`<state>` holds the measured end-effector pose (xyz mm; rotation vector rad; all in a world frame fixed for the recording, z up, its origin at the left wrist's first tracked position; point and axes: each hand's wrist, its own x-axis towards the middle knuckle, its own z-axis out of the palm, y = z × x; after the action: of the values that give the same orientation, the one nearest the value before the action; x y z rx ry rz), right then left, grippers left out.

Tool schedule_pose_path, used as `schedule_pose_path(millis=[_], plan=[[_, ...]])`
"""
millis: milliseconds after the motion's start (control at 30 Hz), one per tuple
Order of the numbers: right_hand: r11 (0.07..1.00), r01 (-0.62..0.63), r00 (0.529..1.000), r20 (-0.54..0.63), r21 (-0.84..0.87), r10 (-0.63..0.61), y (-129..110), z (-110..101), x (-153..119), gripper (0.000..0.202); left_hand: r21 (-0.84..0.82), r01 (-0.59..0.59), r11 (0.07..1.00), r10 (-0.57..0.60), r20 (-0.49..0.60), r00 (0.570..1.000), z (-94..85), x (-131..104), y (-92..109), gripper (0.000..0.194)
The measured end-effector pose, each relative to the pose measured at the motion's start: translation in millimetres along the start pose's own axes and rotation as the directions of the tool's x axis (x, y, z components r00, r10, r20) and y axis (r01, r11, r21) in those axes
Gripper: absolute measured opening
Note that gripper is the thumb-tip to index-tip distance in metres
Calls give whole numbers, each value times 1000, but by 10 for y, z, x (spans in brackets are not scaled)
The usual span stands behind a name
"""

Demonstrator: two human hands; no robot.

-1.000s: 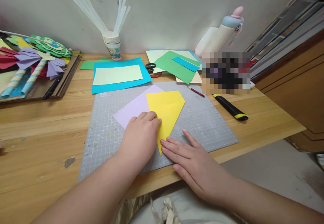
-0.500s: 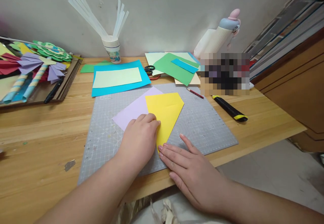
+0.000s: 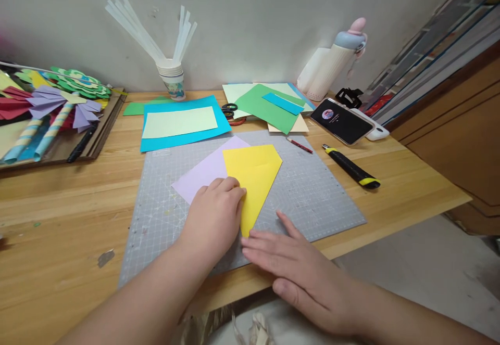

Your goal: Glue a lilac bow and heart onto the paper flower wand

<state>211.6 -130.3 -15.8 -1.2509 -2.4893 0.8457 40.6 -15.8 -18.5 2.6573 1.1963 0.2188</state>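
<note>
A folded yellow paper (image 3: 255,170) lies on the grey cutting mat (image 3: 308,191), its narrow tip toward me and overlapping a lilac sheet (image 3: 203,168). My left hand (image 3: 214,212) has its fingers curled together on the yellow paper's left edge, gripping it; the thumb is partly hidden. My right hand (image 3: 297,267) is spread flat, palm down, with its fingertips at the lower tip of the paper and nothing held.
Blue paper (image 3: 183,140), scissors (image 3: 229,108), green paper (image 3: 269,110) and a paper cup (image 3: 172,80) with straws stand or lie behind the mat. Right are a pencil (image 3: 300,145), a cutter (image 3: 351,168), a phone (image 3: 339,121) and a bottle (image 3: 332,69). Paper crafts (image 3: 62,105) fill the left.
My right hand has slid slightly down toward me at the paper's tip, with its fingers closer together. My left hand stays on the yellow paper.
</note>
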Motion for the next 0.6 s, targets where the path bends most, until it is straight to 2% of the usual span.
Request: schedule_pose_path(millis=[233,400,600], plan=[[975,-217,963,-153,55,223,80,-27,98,25,0,2,1000,-2,10,1000,-9,-18,8,19],[936,-350,904,-244,43,350,368,-147,121,17,11,6,1000,-6,12,1000,16,-25,7,21],[906,-405,855,-298,125,424,800,-365,156,17,17,7,1000,-7,14,1000,33,-23,-1,18]])
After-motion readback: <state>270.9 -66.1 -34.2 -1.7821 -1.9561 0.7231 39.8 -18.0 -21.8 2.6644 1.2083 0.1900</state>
